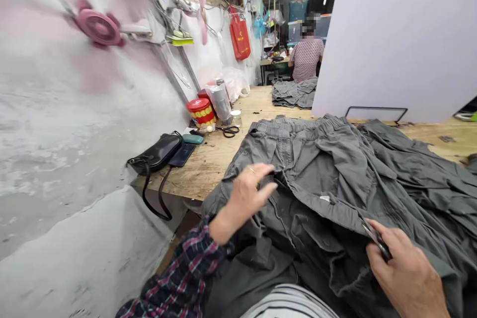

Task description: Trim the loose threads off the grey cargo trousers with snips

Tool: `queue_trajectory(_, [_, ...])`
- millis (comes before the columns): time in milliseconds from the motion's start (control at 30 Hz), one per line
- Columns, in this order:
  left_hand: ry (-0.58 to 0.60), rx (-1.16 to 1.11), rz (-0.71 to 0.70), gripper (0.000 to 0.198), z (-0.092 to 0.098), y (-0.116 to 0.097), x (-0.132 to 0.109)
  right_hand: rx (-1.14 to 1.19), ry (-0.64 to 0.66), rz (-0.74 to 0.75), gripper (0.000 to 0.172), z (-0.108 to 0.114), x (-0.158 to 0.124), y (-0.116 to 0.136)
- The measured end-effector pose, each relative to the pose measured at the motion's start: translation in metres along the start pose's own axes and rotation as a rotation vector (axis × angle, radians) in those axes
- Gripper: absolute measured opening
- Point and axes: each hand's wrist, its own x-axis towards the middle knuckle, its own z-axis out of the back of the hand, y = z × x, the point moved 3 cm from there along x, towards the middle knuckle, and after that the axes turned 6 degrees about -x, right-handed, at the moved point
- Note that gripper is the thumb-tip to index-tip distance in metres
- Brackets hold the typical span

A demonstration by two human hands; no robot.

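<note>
Grey trousers [335, 169] lie spread across the wooden table [208, 159], waistband at the far side. My left hand [248, 194] rests on the cloth near the left edge, fingers stretched out and slightly blurred, a ring on one finger. My right hand [404, 268] is at the lower right, closed around small metal thread snips [376, 239] whose tip points at a fold of the trousers. A white label [325, 198] shows on the fabric between my hands.
On the table's left stand a black handbag [158, 155], a dark phone [182, 154], a red tin [201, 111], a grey cup [220, 101] and black scissors [228, 131]. A pink fan [99, 27] spins on the wall. Another grey pile [294, 92] lies beyond, near a seated person [306, 57]. A white board [402, 35] stands at right.
</note>
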Motion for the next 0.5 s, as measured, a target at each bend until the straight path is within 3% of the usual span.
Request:
queue_trajectory(33, [-0.007, 0.142, 0.043, 0.044, 0.006, 0.013, 0.010, 0.021, 0.002, 0.014, 0.032, 0.002, 0.000, 0.004])
queue_trajectory(100, [0.115, 0.305, 0.150, 0.050, 0.009, 0.036, 0.024, 0.054, 0.012, 0.079, 0.030, 0.004, 0.001, 0.011])
queue_trajectory(200, [0.235, 0.405, 0.220, 0.027, 0.010, 0.051, 0.027, -0.047, -0.012, 0.095, 0.030, 0.010, 0.012, -0.001])
queue_trajectory(233, [0.215, 0.418, 0.161, 0.022, 0.012, 0.049, 0.022, -0.120, -0.049, 0.039, 0.030, 0.013, 0.017, -0.014])
queue_trajectory(300, [0.183, 0.424, -0.095, 0.021, 0.015, 0.036, 0.004, -0.241, -0.153, -0.136, 0.030, 0.023, 0.026, -0.046])
queue_trajectory(400, [0.278, 0.452, -0.511, 0.019, 0.010, 0.019, -0.041, -0.263, -0.143, -0.194, 0.027, 0.026, 0.027, -0.075])
queue_trajectory(500, [0.367, 0.520, -0.614, 0.022, -0.002, 0.017, -0.082, -0.186, -0.020, -0.175, 0.028, 0.016, 0.010, -0.074])
